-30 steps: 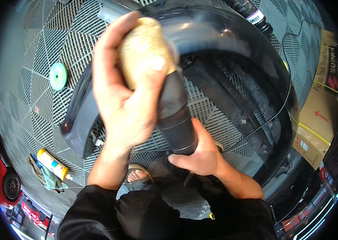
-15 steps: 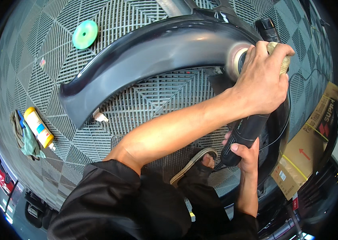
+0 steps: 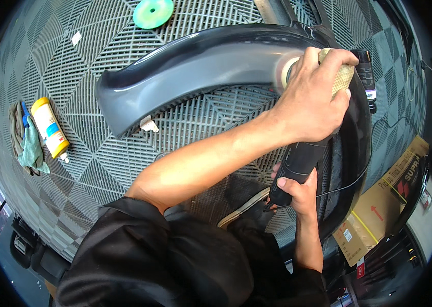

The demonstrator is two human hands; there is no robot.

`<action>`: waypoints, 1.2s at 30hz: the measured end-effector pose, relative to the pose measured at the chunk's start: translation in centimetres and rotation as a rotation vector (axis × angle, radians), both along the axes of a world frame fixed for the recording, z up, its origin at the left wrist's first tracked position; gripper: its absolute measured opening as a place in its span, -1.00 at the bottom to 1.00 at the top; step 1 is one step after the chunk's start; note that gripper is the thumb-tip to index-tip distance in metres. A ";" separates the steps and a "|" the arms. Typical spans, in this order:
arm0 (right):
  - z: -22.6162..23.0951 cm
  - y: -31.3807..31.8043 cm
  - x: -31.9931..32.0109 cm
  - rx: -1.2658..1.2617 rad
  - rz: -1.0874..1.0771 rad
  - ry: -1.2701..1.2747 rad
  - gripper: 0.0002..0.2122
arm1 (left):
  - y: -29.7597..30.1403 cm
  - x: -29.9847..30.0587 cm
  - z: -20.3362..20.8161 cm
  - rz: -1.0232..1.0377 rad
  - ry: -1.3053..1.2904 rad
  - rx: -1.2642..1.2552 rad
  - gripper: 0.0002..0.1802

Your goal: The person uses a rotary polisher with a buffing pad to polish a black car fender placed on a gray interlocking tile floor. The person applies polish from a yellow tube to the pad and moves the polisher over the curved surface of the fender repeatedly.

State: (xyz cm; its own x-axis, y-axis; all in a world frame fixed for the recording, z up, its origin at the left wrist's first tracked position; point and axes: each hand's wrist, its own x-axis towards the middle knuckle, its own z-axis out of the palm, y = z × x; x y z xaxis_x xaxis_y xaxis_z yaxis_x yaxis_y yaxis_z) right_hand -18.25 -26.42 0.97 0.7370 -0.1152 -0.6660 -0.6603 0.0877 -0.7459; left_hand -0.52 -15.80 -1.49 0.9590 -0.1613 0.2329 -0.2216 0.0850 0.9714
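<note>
Clasping matte black polisher (image 3: 308,152), left grip (image 3: 315,102) around yellow mesh head (image 3: 343,82), right grip (image 3: 302,194) around handle (image 3: 290,173)

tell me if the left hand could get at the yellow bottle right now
Probably not: the left hand is wrapped around the polisher, and the yellow bottle lies well off to the left, beside a green cloth.

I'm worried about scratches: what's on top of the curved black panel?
The black polisher appears to rest its pale round pad on the panel. The left hand covers part of the pad; the surface beneath the pad cannot be seen.
</note>
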 end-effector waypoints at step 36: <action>2.2 3.2 1.7 0.097 0.198 0.005 -0.47 | 6.1 1.1 -1.6 0.080 0.087 0.066 -0.42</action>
State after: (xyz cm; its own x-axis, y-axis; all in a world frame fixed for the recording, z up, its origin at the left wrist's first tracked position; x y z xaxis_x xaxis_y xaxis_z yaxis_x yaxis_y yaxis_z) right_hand -16.56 -23.17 3.13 0.7357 0.0961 -0.6704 -0.6752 0.0268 -0.7371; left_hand 0.57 -9.67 -3.11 0.9855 -0.0953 0.1402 -0.1403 0.0060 0.9901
